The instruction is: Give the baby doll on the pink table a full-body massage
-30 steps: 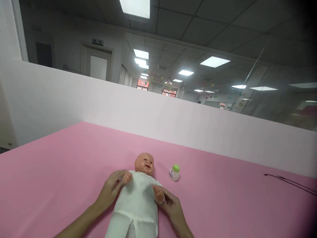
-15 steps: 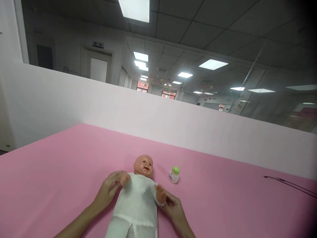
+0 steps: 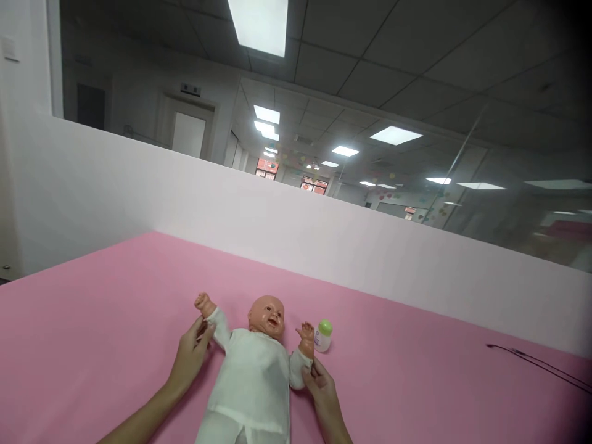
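Left hand [image 3: 189,351] and right hand [image 3: 324,387] each grasping white-clothed, bald plastic baby doll [image 3: 254,373] by one sleeved arm.

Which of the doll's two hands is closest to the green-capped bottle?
The doll's hand just beyond the person's right hand. It appears right beside the bottle; the other doll hand is across the doll's head, by the person's left hand.

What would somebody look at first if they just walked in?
Probably the smiling doll in white, lying face-up on the pink surface at the bottom middle, with the left hand and right hand holding its sleeves. Next, perhaps the green-capped bottle near its raised hand on the picture's right, then the bright ceiling light at the top.
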Demonstrator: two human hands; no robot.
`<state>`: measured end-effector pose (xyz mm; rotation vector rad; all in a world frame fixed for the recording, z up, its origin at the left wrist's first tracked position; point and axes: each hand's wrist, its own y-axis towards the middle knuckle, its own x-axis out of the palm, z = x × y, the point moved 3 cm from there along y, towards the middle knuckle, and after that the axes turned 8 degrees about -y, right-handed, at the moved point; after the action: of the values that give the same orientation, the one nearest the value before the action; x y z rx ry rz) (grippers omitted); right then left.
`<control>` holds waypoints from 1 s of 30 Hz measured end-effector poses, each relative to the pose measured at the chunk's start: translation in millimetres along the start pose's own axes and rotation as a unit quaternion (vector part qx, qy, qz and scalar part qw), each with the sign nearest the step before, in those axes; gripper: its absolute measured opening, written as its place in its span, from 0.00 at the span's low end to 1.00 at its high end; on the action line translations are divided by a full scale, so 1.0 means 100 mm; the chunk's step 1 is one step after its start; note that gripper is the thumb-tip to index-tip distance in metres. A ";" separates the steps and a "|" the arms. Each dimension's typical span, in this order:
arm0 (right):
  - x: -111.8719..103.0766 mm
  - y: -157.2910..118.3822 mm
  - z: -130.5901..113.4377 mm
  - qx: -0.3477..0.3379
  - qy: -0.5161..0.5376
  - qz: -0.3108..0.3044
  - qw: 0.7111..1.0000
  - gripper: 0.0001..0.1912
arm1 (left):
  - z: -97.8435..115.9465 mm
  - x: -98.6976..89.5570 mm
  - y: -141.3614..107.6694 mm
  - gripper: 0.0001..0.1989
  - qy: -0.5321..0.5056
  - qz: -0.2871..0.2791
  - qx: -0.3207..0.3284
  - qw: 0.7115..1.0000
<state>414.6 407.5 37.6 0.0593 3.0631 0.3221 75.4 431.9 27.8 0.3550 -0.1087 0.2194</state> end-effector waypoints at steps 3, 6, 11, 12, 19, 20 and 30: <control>0.00 -0.02 0.00 -0.002 0.017 0.027 0.999 0.28 | -0.03 -0.03 0.04 0.25 -0.024 0.038 -0.027 0.999; 0.00 -0.01 0.01 -0.014 0.025 0.018 0.999 0.30 | 0.00 0.01 0.01 0.23 -0.021 0.003 -0.011 1.000; 0.07 -0.04 -0.06 -0.048 -0.069 -0.109 0.991 0.27 | 0.11 0.15 -0.10 0.17 0.109 -0.181 0.160 0.964; 0.10 -0.06 -0.09 -0.051 -0.092 -0.133 0.985 0.24 | 0.14 0.18 -0.12 0.18 0.129 -0.224 0.211 0.943; 0.14 -0.09 -0.11 -0.040 -0.084 -0.133 0.987 0.26 | 0.17 0.19 -0.16 0.19 0.151 -0.231 0.247 0.929; 0.12 -0.06 -0.07 -0.033 -0.060 -0.113 0.991 0.29 | 0.16 0.17 -0.14 0.17 0.133 -0.198 0.213 0.947; -0.09 0.02 0.01 -0.016 0.054 0.062 0.996 0.39 | -0.20 -0.12 0.10 0.54 -0.072 0.099 -0.130 0.984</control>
<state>424.1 409.1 37.5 0.2406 3.1661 0.3945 62.8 445.9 11.1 0.0989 -0.3138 0.3725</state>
